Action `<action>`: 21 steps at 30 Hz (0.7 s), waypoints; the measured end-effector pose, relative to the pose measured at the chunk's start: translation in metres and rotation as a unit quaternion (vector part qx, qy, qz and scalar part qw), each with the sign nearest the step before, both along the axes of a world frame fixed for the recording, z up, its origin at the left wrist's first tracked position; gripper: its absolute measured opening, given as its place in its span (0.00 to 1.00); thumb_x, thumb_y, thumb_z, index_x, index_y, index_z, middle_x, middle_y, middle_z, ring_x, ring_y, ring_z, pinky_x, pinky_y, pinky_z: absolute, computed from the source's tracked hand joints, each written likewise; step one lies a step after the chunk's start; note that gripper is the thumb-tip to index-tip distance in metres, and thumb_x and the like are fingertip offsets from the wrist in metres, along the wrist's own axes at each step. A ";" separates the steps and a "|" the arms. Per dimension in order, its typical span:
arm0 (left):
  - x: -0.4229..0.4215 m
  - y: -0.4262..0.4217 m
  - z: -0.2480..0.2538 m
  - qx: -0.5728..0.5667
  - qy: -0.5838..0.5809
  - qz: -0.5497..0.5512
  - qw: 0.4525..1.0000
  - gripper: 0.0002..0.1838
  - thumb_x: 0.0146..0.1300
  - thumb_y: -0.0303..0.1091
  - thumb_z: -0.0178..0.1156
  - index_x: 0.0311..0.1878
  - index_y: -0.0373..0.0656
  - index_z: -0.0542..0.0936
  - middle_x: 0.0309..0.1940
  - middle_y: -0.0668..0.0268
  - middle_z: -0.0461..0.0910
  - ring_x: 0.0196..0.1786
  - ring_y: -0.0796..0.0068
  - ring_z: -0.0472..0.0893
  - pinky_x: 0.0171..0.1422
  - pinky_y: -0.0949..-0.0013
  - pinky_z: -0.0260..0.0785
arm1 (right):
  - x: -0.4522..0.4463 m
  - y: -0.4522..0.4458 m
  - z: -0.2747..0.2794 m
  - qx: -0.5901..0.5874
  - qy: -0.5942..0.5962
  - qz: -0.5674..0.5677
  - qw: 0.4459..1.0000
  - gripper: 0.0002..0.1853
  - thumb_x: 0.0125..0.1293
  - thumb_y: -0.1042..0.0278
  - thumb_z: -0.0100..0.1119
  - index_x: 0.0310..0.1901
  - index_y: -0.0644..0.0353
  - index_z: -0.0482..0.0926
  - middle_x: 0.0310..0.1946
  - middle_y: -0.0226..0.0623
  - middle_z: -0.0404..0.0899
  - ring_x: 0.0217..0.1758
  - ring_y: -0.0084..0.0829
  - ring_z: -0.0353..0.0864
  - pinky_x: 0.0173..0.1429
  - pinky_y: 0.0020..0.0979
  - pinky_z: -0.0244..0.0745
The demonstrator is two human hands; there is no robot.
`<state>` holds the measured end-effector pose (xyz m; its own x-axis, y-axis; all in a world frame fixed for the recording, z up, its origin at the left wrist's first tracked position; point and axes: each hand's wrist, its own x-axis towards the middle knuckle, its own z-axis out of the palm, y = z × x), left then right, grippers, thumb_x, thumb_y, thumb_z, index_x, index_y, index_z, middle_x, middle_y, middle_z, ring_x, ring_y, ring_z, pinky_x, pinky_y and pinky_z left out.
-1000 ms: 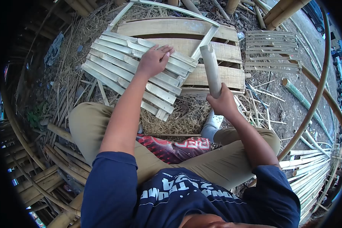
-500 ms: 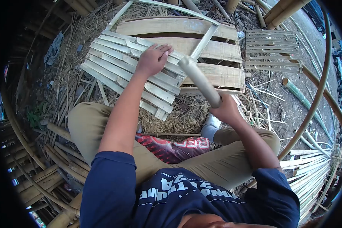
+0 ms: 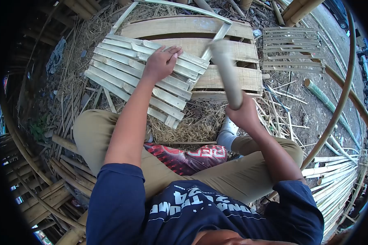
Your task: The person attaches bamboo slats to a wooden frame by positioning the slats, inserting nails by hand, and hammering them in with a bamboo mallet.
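My left hand [image 3: 161,63] lies on a panel of pale bamboo slats [image 3: 131,69], its fingers stretched over the upper slats. The panel rests tilted, partly over a low platform of wooden boards [image 3: 229,77]. My right hand [image 3: 242,112] is wrapped round the lower end of a thick, pale wooden club [image 3: 228,77]. The club stands raised above the boards to the right of the panel, its upper end blurred by motion. A bamboo strip frame [image 3: 218,36] runs from the panel across the boards and round behind them.
Another slatted bamboo panel [image 3: 290,51] lies right of the boards. A green bamboo pole [image 3: 325,96] and a bundle of split bamboo [image 3: 335,179] are further right. Bamboo poles [image 3: 41,192] are stacked at left. Straw and shavings [image 3: 192,122] cover the ground before my crossed legs.
The club has swung up and slightly right, with my right hand tilting along with it. My left hand stays on the panel; the whole view has shifted a little.
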<state>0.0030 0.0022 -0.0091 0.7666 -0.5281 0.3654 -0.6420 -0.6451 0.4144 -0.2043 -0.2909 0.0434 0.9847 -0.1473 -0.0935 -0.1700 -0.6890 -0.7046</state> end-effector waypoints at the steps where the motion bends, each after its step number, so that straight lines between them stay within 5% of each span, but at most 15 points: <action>1: 0.000 0.000 -0.001 0.003 -0.004 0.000 1.000 0.19 0.80 0.37 0.49 0.62 0.52 0.87 0.66 0.69 0.84 0.72 0.68 0.80 0.84 0.53 0.63 | 0.002 -0.003 -0.004 -0.016 0.046 0.003 0.999 0.21 0.56 0.65 0.73 0.47 0.71 0.82 0.32 0.52 0.87 0.36 0.45 0.90 0.43 0.42 0.83; 4: 0.001 -0.001 -0.003 0.004 -0.010 0.003 1.000 0.19 0.80 0.37 0.49 0.62 0.52 0.87 0.66 0.70 0.84 0.72 0.68 0.80 0.84 0.53 0.64 | 0.008 -0.005 -0.002 -0.064 0.141 0.028 0.987 0.26 0.55 0.63 0.72 0.50 0.75 0.81 0.35 0.57 0.87 0.39 0.44 0.91 0.45 0.43 0.84; 10: -0.001 -0.001 -0.002 0.003 -0.003 0.006 1.000 0.19 0.80 0.37 0.49 0.62 0.52 0.87 0.66 0.69 0.84 0.72 0.68 0.80 0.83 0.53 0.64 | 0.007 -0.011 -0.004 0.026 0.174 -0.004 0.984 0.24 0.56 0.64 0.74 0.49 0.73 0.81 0.32 0.46 0.87 0.33 0.34 0.89 0.41 0.38 0.83; 13: 0.001 -0.001 0.000 -0.001 -0.006 0.003 1.000 0.19 0.80 0.37 0.49 0.62 0.52 0.87 0.66 0.69 0.84 0.72 0.68 0.80 0.83 0.53 0.64 | 0.000 -0.002 0.012 0.059 -0.090 -0.064 0.992 0.19 0.60 0.65 0.75 0.45 0.69 0.80 0.30 0.39 0.84 0.30 0.27 0.84 0.39 0.34 0.80; 15: -0.002 0.001 -0.001 -0.005 0.000 0.006 1.000 0.19 0.80 0.37 0.49 0.62 0.51 0.88 0.66 0.69 0.84 0.72 0.68 0.80 0.83 0.53 0.64 | -0.001 0.003 0.007 0.200 -0.194 -0.089 0.956 0.12 0.64 0.70 0.72 0.42 0.65 0.79 0.29 0.36 0.83 0.33 0.23 0.82 0.40 0.31 0.77; 17: -0.001 0.000 0.000 -0.007 0.008 0.006 1.000 0.19 0.80 0.37 0.49 0.61 0.51 0.88 0.66 0.68 0.84 0.72 0.68 0.80 0.83 0.53 0.63 | -0.008 0.003 -0.012 0.104 -0.146 -0.096 0.979 0.13 0.62 0.67 0.72 0.41 0.66 0.79 0.31 0.42 0.86 0.35 0.33 0.87 0.42 0.37 0.80; 18: 0.000 -0.001 0.000 -0.006 0.006 0.005 1.000 0.19 0.80 0.37 0.49 0.61 0.51 0.88 0.66 0.68 0.84 0.72 0.68 0.80 0.84 0.53 0.63 | -0.002 0.002 0.002 -0.095 0.036 -0.032 0.994 0.18 0.58 0.64 0.73 0.43 0.69 0.80 0.34 0.51 0.87 0.38 0.46 0.90 0.46 0.44 0.82; 19: -0.001 -0.001 -0.001 -0.006 0.004 0.006 1.000 0.19 0.80 0.37 0.49 0.61 0.51 0.88 0.66 0.69 0.84 0.72 0.68 0.80 0.84 0.53 0.63 | 0.004 -0.004 -0.010 -0.066 0.135 -0.010 0.989 0.25 0.55 0.61 0.73 0.48 0.73 0.80 0.37 0.59 0.87 0.42 0.57 0.90 0.50 0.49 0.82; 21: 0.002 0.000 -0.001 -0.004 -0.005 0.005 1.000 0.19 0.80 0.37 0.49 0.61 0.51 0.88 0.66 0.69 0.84 0.72 0.68 0.80 0.84 0.53 0.63 | 0.003 0.005 -0.015 -0.054 0.118 -0.070 0.989 0.28 0.55 0.62 0.73 0.52 0.74 0.80 0.37 0.60 0.87 0.43 0.56 0.90 0.50 0.48 0.82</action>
<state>0.0049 0.0021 -0.0100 0.7681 -0.5176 0.3769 -0.6396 -0.6479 0.4137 -0.2008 -0.2863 0.0288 0.9065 -0.3028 -0.2941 -0.4200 -0.7160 -0.5577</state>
